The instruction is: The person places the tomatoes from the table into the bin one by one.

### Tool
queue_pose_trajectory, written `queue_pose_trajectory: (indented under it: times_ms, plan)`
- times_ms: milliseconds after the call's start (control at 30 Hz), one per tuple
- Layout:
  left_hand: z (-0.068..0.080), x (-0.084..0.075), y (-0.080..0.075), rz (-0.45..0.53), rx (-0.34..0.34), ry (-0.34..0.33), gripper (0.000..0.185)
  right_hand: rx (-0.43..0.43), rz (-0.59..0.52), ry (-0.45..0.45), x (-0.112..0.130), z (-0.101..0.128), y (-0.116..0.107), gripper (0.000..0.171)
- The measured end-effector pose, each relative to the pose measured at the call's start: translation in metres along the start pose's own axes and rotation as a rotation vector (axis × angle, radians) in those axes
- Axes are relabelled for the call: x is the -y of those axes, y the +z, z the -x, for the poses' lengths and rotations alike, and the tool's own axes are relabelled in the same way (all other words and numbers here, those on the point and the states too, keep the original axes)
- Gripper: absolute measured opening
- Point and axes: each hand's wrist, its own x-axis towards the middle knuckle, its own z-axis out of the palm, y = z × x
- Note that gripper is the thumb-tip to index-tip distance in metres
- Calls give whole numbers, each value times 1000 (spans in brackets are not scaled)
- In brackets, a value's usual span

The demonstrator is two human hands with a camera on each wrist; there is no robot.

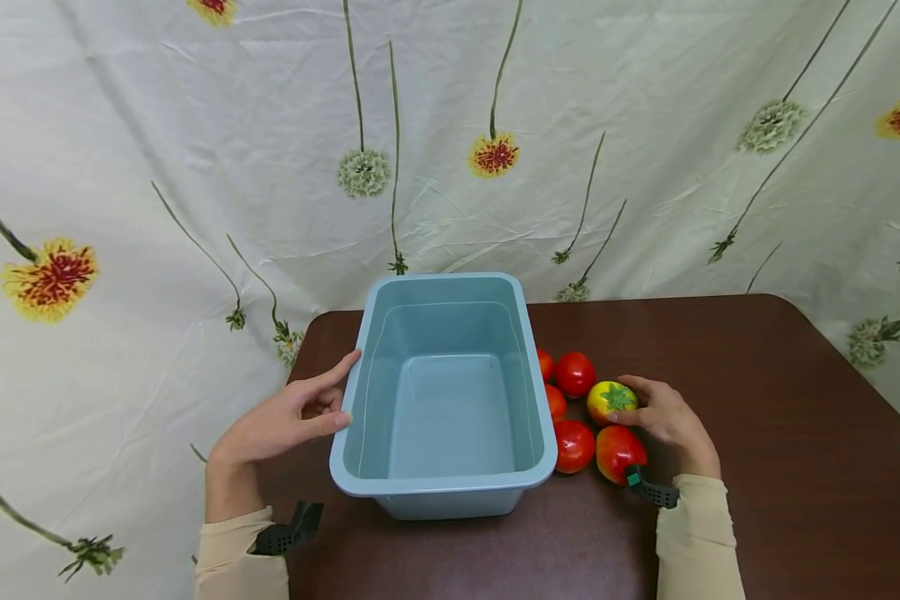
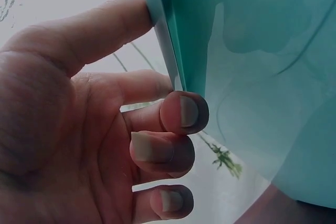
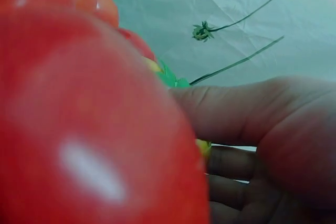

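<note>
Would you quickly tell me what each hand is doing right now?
Left hand: open, fingers resting against the blue tub.
Right hand: curled round the yellow tomato.

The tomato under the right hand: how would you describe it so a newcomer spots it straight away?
Start at the light blue tub on the brown table. A cluster of tomatoes lies just to its right, and the right hand curls round one of them. That tomato is the only yellow one, with a green star-shaped top; its neighbours are red.
</note>
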Motion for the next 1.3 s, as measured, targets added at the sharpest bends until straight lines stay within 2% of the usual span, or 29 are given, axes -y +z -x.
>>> queue_pose_trajectory:
  times_ms: [533,1300]
  plan:
    - [0,-1,0,-16,-3,12,77,-132,26,-33,26,4,-4,72]
    - [1,-3,0,-34,-16,13,76,-286,55,-167,79,27,-10,64]
